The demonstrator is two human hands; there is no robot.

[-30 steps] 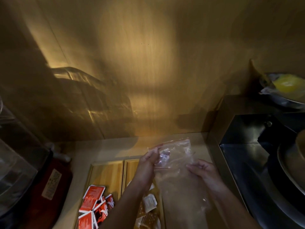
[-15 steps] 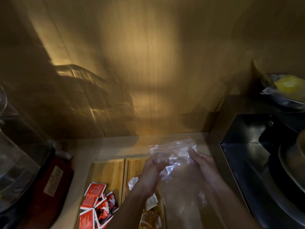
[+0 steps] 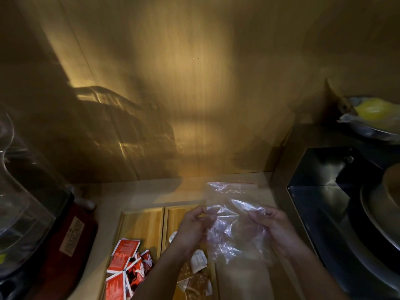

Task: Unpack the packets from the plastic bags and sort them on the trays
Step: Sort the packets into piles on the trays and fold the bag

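Observation:
I hold a clear, crumpled plastic bag (image 3: 232, 204) up over the counter. My left hand (image 3: 193, 224) pinches its left edge and my right hand (image 3: 272, 226) grips its right side through the film. The bag looks empty. Below lie two wooden trays side by side. The left tray (image 3: 142, 221) holds several red packets (image 3: 125, 256). The right tray (image 3: 175, 215) holds white and brown packets (image 3: 198, 259), partly hidden by my left forearm.
A wooden wall rises behind the counter. A red appliance (image 3: 71, 241) with a clear dome (image 3: 23, 204) stands at the left. At the right sits a dark metal unit (image 3: 324, 191), with a bowl holding something yellow (image 3: 372, 109) above it.
My hands have moved apart and spread the bag wider. The right hand has shifted right and lower, and the bag now hangs lower between both hands.

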